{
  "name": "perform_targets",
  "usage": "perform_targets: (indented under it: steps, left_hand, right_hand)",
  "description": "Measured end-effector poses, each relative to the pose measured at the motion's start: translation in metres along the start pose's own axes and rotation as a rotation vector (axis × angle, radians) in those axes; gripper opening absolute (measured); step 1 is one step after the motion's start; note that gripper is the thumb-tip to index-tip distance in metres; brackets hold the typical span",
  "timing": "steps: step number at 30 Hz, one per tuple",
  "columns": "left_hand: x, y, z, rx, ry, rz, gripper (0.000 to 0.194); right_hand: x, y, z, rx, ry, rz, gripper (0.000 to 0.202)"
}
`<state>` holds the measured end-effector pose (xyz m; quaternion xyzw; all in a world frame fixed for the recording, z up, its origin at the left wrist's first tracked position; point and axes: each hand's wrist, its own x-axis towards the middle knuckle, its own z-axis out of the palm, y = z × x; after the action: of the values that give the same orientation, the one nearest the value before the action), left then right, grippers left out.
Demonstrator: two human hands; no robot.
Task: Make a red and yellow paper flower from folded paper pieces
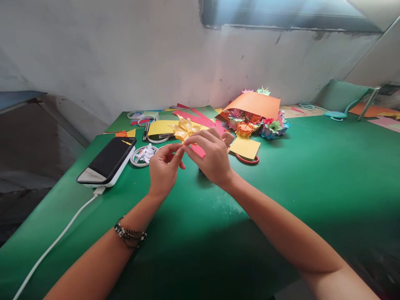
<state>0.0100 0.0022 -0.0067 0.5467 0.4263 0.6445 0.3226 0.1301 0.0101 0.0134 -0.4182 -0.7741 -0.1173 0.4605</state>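
A yellow folded paper flower [185, 128] is held above the green table [312, 175], between the two hands and slightly beyond them. The left hand [163, 166] is raised from the table, thumb and forefinger pinched together at the flower's lower edge; the remaining fingers are curled in. The right hand [212, 156] is closed over the flower's right side, fingertips pressed against the paper — a red paper strip [197, 150] is seen just under this hand, though whether it is gripped cannot be told. A beaded bracelet [128, 235] is worn on the left wrist.

To the left of the hands, a phone [108, 160] is lying face up on a white block, with a white cable [56, 243] running from it toward the near table edge. Between phone and left hand, a tape roll [141, 156] holding white scraps is noted. Behind the hands, sheets of yellow, red and green paper [162, 126] are spread flat, with a pen beside them. To the right, a yellow square sheet [244, 147] is lying over red-handled scissors [248, 159]. Further back, a cluster of finished paper flowers [259, 125] — multicoloured — is partly covered by an orange sheet [254, 104] leaning over them. A green cushion [342, 96] is seen at the far right, near the wall.
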Motion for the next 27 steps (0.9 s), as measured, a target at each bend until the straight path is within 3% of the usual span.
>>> perform_targets:
  steps: [11, 18, 27]
  left_hand:
    - [-0.0004, 0.0029, -0.0011, 0.140, -0.005, 0.065, 0.008]
    - [-0.0017, 0.0023, -0.0018, 0.175, -0.019, 0.096, 0.012]
    - [-0.0012, 0.0010, -0.0017, 0.166, -0.041, 0.092, 0.008]
  right_hand:
    - [0.0045, 0.0080, -0.0015, 0.171, -0.033, 0.127, 0.012]
    - [0.0035, 0.0073, -0.0020, 0.104, -0.044, 0.054, 0.012]
    - [0.0076, 0.0064, -0.0063, 0.320, -0.099, 0.205, 0.011]
